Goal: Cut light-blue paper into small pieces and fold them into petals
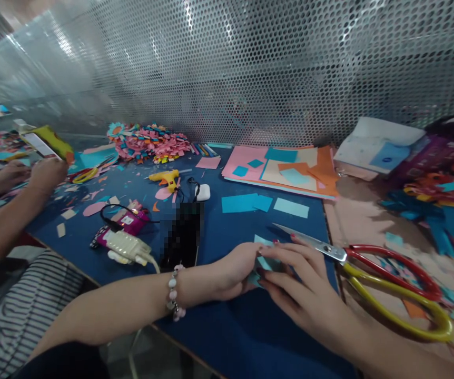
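Observation:
Between my two hands is a small piece of light blue paper [264,258], partly hidden by my fingers. My left hand [237,271] grips it from the left, its fingertips mostly out of sight. From the right, my right hand [304,287] pinches the same paper between thumb and fingers. Scissors [329,250] with one red and one yellow handle lie just beyond and to the right of my right hand. Blue paper strips [240,202] and a pale blue strip [291,207] rest behind my hands.
A stack of coloured paper [246,158] lies by the perforated metal panel [250,68]. Left are a yellow glue gun [167,179], a white earbud case [202,192], a black phone [181,237] and a cabled charger [128,245]. A co-worker's hand [47,173] holds a phone farther left.

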{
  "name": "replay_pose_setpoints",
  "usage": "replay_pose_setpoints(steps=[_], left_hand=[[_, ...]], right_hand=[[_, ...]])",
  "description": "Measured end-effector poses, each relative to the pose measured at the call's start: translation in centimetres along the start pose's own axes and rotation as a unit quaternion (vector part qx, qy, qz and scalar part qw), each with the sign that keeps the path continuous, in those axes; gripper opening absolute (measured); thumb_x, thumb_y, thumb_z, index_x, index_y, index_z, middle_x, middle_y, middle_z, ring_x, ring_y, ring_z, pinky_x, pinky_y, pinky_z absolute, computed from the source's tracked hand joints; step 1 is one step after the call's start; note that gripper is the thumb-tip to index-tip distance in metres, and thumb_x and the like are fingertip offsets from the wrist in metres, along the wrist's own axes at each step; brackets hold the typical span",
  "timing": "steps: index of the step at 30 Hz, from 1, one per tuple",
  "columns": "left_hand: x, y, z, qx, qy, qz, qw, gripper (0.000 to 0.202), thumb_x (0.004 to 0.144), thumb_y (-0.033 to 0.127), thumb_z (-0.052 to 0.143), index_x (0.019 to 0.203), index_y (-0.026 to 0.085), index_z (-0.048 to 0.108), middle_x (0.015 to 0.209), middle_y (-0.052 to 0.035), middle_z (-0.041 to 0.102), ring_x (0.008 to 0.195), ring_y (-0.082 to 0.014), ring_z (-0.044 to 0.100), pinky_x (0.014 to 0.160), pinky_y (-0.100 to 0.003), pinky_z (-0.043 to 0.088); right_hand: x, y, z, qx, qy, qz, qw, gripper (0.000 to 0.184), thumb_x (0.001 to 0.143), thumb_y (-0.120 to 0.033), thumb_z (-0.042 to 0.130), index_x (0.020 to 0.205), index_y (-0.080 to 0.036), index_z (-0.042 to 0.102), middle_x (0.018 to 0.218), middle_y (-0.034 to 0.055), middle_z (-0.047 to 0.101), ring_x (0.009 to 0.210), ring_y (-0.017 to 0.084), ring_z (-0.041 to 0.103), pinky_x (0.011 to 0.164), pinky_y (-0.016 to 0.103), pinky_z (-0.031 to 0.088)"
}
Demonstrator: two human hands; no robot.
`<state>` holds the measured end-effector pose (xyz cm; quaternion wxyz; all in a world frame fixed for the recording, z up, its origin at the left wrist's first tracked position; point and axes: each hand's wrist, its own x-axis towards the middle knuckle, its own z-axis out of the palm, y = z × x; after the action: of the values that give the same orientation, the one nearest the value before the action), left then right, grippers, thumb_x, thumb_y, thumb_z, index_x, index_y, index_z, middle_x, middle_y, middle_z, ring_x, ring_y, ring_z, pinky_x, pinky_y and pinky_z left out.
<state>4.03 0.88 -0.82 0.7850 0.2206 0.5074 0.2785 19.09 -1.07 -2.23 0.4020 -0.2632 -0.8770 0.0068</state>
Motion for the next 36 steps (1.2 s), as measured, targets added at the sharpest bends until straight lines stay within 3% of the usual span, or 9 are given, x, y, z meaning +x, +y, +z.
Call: replay_pose_setpoints(steps=[3,11,20,25,36], left_hand=[[0.02,0.04,0.03,0.015,-0.015,0.003,1.000,0.012,0.076,0.022,0.044,0.074,0.016,0.054,0.059,0.0032,0.047,0.047,-0.0061,0.043,0.043,-0.017,0.027],[-0.42,0.23,0.11,0.027,-0.069,0.035,0.997,0.013,0.078,0.022,0.046,0.080,0.014,0.057,0.063,0.0012,0.050,0.052,-0.0081,0.048,0.047,-0.018,0.033],[-0.40,-0.01,0.24,0.012,-0.062,0.052,0.997,0.016,0.080,0.016,0.042,0.081,0.014,0.058,0.064,0.0009,0.054,0.055,-0.0096,0.050,0.057,-0.022,0.038],[-0.46,-0.02,0.27,0.020,-0.054,0.041,0.997,0.014,0.080,0.018,0.044,0.082,0.014,0.057,0.065,0.0012,0.055,0.058,-0.0101,0.052,0.056,-0.022,0.035],[-0.11,0.03,0.26,-0.038,-0.072,0.037,0.996,0.019,0.083,0.017,0.041,0.081,0.012,0.059,0.062,-0.0005,0.053,0.056,-0.0092,0.051,0.056,-0.020,0.038]], right_hand=[[0.04,0.08,0.03,0.016,-0.026,0.004,1.000,0.013,0.084,-0.017,0.061,0.096,-0.020,0.062,0.117,0.0063,0.058,0.113,0.022,0.045,0.103,0.046,0.035],[0.30,0.43,0.20,0.022,-0.062,0.074,0.995,0.017,0.080,-0.033,0.065,0.088,-0.020,0.057,0.120,0.0113,0.050,0.114,0.028,0.040,0.097,0.050,0.038],[0.10,0.81,0.78,-0.019,-0.070,0.032,0.997,0.038,0.074,-0.044,0.069,0.096,-0.017,0.054,0.124,0.0172,0.046,0.116,0.032,0.041,0.097,0.057,0.036],[0.24,0.54,0.86,-0.038,-0.062,0.045,0.996,0.026,0.077,-0.034,0.066,0.096,-0.019,0.056,0.123,0.0145,0.051,0.117,0.030,0.043,0.099,0.056,0.037],[0.36,-0.16,0.76,-0.064,-0.039,0.024,0.997,0.023,0.074,-0.018,0.060,0.097,-0.016,0.056,0.117,0.0143,0.054,0.113,0.029,0.046,0.101,0.054,0.038]])
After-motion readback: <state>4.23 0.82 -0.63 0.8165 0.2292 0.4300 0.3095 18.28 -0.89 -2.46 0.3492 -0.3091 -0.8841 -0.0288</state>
